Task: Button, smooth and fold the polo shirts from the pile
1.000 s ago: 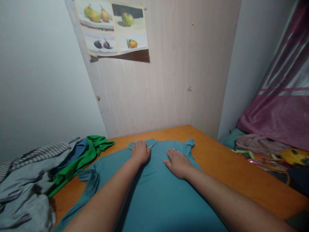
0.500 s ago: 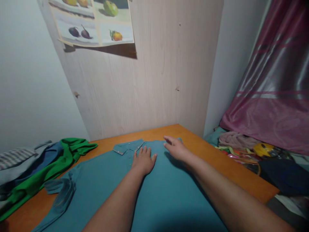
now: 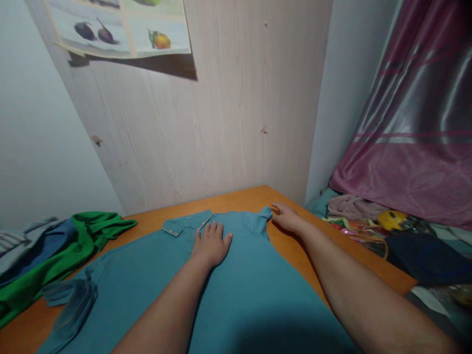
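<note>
The left hand (image 3: 211,246) lies spread on a teal, collared cloth shirt (image 3: 236,290) atop an orange-brown table (image 3: 291,253); the right hand (image 3: 287,219) is at the shirt's crumpled sleeve (image 3: 262,220).

Up on the wood-grained panel (image 3: 221,108), here's a sheet of fruit paintings (image 3: 120,27), top cropped by the frame: two dark fruits on one side, an orange one with green leaves beside them! A dark band runs beneath its lower edge, and chipped marks (image 3: 264,130) dot the panel. Over on the left, by the pale wall (image 3: 37,123), a green garment (image 3: 94,231) sprawls across the orange desk (image 3: 243,200), a blue one (image 3: 55,241) right against it, grey and striped cloth beyond. And on the right, a shiny pink curtain (image 3: 413,147) hangs above pale pink cloth (image 3: 352,206), a yellow object (image 3: 393,220) and dark navy fabric (image 3: 429,258)!
</note>
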Motion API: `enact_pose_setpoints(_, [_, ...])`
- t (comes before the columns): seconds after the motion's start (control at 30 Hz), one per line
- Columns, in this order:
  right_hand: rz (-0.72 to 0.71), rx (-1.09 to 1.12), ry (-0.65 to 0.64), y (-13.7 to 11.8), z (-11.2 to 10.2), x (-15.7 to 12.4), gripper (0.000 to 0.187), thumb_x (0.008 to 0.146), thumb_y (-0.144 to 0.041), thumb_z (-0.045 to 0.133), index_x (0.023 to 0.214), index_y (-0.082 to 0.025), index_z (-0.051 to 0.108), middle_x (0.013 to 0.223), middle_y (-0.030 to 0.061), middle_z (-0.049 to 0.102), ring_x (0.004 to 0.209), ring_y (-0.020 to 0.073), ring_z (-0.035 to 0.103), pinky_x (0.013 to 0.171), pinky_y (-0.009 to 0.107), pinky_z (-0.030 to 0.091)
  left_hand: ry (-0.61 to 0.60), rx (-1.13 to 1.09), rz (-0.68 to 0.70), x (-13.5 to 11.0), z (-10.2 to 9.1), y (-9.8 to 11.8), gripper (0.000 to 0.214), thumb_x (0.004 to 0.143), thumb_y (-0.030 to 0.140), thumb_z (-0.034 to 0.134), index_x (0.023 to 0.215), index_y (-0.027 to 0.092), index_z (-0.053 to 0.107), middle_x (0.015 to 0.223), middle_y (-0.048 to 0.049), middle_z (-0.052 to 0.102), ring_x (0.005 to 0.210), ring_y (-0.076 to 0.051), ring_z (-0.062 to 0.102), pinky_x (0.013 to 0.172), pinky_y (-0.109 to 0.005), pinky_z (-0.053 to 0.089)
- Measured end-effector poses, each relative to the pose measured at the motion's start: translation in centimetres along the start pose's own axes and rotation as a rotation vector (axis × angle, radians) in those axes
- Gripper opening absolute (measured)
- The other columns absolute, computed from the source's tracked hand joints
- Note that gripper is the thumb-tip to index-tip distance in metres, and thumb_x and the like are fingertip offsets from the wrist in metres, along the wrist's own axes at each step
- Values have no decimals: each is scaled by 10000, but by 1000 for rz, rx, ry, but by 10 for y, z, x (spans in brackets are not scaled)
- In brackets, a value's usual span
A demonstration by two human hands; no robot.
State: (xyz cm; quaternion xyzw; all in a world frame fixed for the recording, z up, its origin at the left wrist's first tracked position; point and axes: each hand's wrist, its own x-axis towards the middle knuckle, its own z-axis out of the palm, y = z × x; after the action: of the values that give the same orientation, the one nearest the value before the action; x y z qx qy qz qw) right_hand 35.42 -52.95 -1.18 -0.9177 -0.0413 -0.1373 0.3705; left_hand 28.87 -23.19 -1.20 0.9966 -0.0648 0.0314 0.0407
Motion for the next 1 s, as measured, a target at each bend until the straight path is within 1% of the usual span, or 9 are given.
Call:
enact_pose_setpoints(0.1, [-1, 158, -15, -5, 0, 1, 126, 708, -208, 706, 833, -196, 706, 898, 52, 734, 954, 225, 665, 856, 306, 507, 0, 6, 1, 0, 0, 0, 786, 982, 648, 157, 1571, 169, 361, 1670, -133, 262, 1552, -333, 197, 1220, -615, 166])
enact_pose_setpoints(0.17, [6, 266, -12, -10, 0, 2, 57, 719, -224, 680, 754, -194, 646, 759, 20, 685, 815, 192, 646, 742, 275, 505, 1, 8, -2, 0, -1, 0, 781, 983, 648, 161, 1570, 173, 359, 1669, -131, 267, 1552, -331, 199, 1220, -614, 167])
enact_pose_setpoints(0.27, [10, 434, 16, -18, -2, -1, 97, 748, -252, 641, 727, -208, 557, 693, -6, 625, 690, 152, 599, 624, 238, 473, 2, 10, 2, 0, -2, 1, 772, 985, 645, 165, 1566, 179, 367, 1668, -129, 271, 1551, -331, 203, 1219, -615, 169])
enact_pose_setpoints(0.4, [35, 644, 28, -32, -3, -4, 162, 792, -334, 633, 805, -228, 512, 655, -16, 609, 556, 133, 560, 518, 230, 442, -3, 9, 4, -1, -3, 1, 783, 983, 646, 170, 1567, 162, 365, 1668, -137, 268, 1546, -339, 215, 1217, -619, 173])
enact_pose_setpoints(0.6, [68, 845, 62, -36, -12, 4, 261, 769, -420, 678, 804, -222, 512, 593, -46, 528, 479, 85, 447, 482, 197, 399, -6, -4, 1, -2, -5, 2, 777, 983, 647, 181, 1568, 169, 364, 1667, -142, 270, 1550, -337, 203, 1220, -611, 167])
enact_pose_setpoints(0.7, [77, 881, 20, -31, -15, 5, 266, 761, -440, 665, 797, -220, 518, 626, -39, 533, 505, 79, 430, 508, 193, 407, 0, -3, 3, -2, -4, 2, 765, 984, 640, 191, 1559, 171, 378, 1663, -145, 281, 1548, -335, 211, 1220, -607, 168])
enact_pose_setpoints(0.8, [99, 843, -150, -27, -11, -2, 249, 711, -404, 697, 751, -202, 559, 650, 2, 581, 535, 97, 464, 518, 219, 414, 7, -1, 9, -2, -3, 1, 770, 983, 639, 187, 1557, 164, 382, 1664, -141, 281, 1548, -334, 212, 1220, -607, 173])
enact_pose_setpoints(0.9, [122, 744, -296, -24, -2, -8, 217, 653, -331, 722, 654, -195, 553, 572, -10, 546, 513, 100, 436, 487, 225, 348, 2, 2, 3, -1, -3, 1, 780, 981, 640, 177, 1563, 159, 373, 1666, -134, 280, 1546, -334, 215, 1219, -612, 174])
enact_pose_setpoints(1.0, [125, 626, -320, -22, 8, -9, 209, 624, -284, 724, 588, -196, 538, 508, -39, 492, 498, 94, 385, 480, 230, 257, 1, 5, 1, -1, -3, 1, 785, 978, 648, 170, 1564, 168, 373, 1668, -129, 276, 1545, -334, 219, 1220, -613, 170])
